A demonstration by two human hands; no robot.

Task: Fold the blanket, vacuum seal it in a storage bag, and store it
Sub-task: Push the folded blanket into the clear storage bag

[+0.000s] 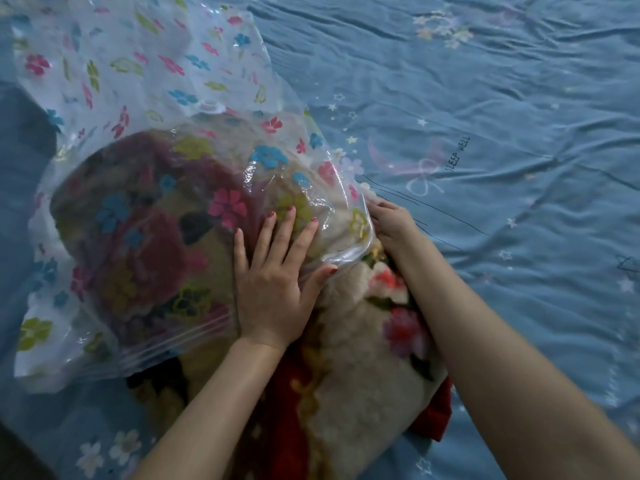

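Note:
A folded cream, red and flowered blanket (pixel 356 344) lies on the bed, its far half inside a clear storage bag (pixel 138 109) printed with coloured flowers. The bag's round valve (pixel 210 107) shows on top. The near half of the blanket sticks out of the bag's mouth towards me. My left hand (pixel 277 271) rests flat on the bag over the blanket, fingers spread, thumb at the bag's open rim. At the right corner of the mouth, my right hand (pixel 391 221) has its fingers curled on the bag's edge beside the blanket.
Everything lies on a wrinkled blue bed sheet (pixel 502 168) printed with stars, flowers and the words "SLEEP WELL". The sheet stretches wide to the right and far side. A dark gap shows at the bottom left corner.

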